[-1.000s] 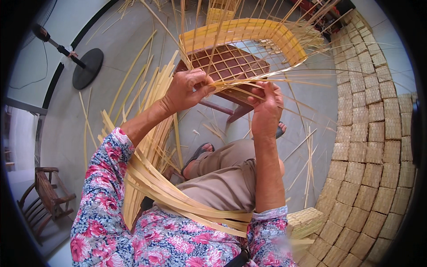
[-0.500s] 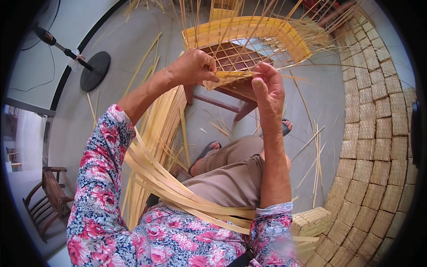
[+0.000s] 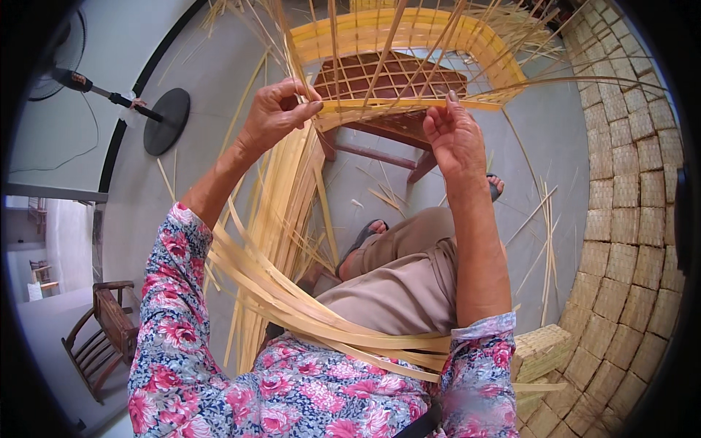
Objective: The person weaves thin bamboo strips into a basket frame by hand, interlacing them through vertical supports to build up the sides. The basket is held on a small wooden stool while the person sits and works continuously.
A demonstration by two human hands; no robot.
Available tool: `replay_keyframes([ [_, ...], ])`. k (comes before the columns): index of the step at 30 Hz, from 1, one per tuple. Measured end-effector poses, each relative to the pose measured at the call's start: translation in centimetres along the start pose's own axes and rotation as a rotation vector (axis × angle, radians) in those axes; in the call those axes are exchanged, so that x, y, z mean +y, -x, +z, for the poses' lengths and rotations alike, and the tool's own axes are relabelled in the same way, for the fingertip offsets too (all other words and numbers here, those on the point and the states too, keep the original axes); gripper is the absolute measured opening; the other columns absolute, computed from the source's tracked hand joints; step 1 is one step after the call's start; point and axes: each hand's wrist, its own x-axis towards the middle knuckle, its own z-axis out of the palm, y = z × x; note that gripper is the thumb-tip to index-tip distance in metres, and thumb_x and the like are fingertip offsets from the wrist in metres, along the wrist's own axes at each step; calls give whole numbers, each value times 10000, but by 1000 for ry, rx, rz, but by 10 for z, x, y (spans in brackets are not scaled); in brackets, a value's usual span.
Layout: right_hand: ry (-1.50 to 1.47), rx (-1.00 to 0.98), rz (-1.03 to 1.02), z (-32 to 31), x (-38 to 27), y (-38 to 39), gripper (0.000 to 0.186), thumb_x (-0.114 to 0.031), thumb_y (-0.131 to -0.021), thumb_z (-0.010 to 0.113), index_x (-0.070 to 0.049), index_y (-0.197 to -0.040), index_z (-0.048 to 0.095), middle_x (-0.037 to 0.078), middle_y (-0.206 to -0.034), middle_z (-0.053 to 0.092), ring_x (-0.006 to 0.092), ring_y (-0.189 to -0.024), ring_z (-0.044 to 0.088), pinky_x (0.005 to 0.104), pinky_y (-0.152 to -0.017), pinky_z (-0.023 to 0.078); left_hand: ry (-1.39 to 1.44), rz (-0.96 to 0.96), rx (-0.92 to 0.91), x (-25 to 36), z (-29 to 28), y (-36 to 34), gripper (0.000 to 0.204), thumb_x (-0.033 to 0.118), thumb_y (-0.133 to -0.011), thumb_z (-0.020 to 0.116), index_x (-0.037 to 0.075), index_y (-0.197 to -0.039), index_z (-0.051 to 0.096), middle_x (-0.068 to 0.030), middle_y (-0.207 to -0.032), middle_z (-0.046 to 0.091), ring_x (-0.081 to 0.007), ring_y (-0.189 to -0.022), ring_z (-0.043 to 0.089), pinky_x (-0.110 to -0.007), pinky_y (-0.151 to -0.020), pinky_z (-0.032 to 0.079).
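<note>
A half-woven bamboo basket [image 3: 380,35] with a lattice bottom and long upright splints rests on a reddish-brown wooden stool [image 3: 409,131]. Along its near edge runs a bright yellow strip [image 3: 387,104]. At the near left corner my left hand [image 3: 276,117] is closed, thumb and fingers pinching the strip's end beside the splints. Farther right, my right hand [image 3: 456,139] has its fingertips closed on the same strip, palm turned toward me. Loose bamboo strips [image 3: 321,321] lie in a bunch across my lap.
Long bamboo strips [image 3: 292,182] lean at my left. Stacked woven blocks [image 3: 628,219] line the right side, with another woven block [image 3: 542,350] near my right elbow. A fan stand [image 3: 166,120] and a wooden chair [image 3: 109,328] stand left. Scattered splints [image 3: 548,241] lie on the floor.
My hands have spread farther apart, the left one moving to the near left corner and the right one moving rightward. The yellow strip now stretches straighter along the near edge.
</note>
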Motion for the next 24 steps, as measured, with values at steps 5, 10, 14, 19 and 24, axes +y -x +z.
replay_keyframes([
  [5,-90,30,-90,14,-1,3,253,-11,-952,636,-31,-1090,425,132,-979,608,240,-831,684,385,-752,636,-10,132,65,-3,13,12,74,57,-953,665,-9,-977,689,-29,-940,656,-56,-714,581,-203,-632,503],
  [10,-88,39,-41,-7,10,-21,269,-14,-941,635,11,-1132,447,148,-964,624,252,-826,684,405,-775,638,-250,207,53,-2,14,7,82,17,-902,679,-16,-977,679,-32,-940,638,-52,-701,583,-200,-624,486],
  [14,-95,78,-44,-3,6,-14,270,-45,-938,670,-15,-1109,464,122,-956,629,241,-821,688,401,-757,642,-363,253,155,11,20,10,189,36,-835,750,2,-1003,670,-32,-905,616,-55,-626,580,-218,-572,478],
  [19,-54,85,-82,7,2,-5,257,-58,-936,687,-23,-1073,473,102,-945,630,218,-805,694,373,-726,644,-358,359,482,4,30,21,566,96,-779,843,69,-1264,552,-61,-1146,594,-113,-790,635,-240,-641,519],
  [24,26,18,-48,20,6,3,265,-105,-954,689,-31,-1074,464,92,-942,615,195,-795,694,337,-725,643,-88,32,600,-6,47,18,805,474,-859,775,28,-1404,384,-162,-1328,469,-276,-1265,462,-416,-1046,421],
])
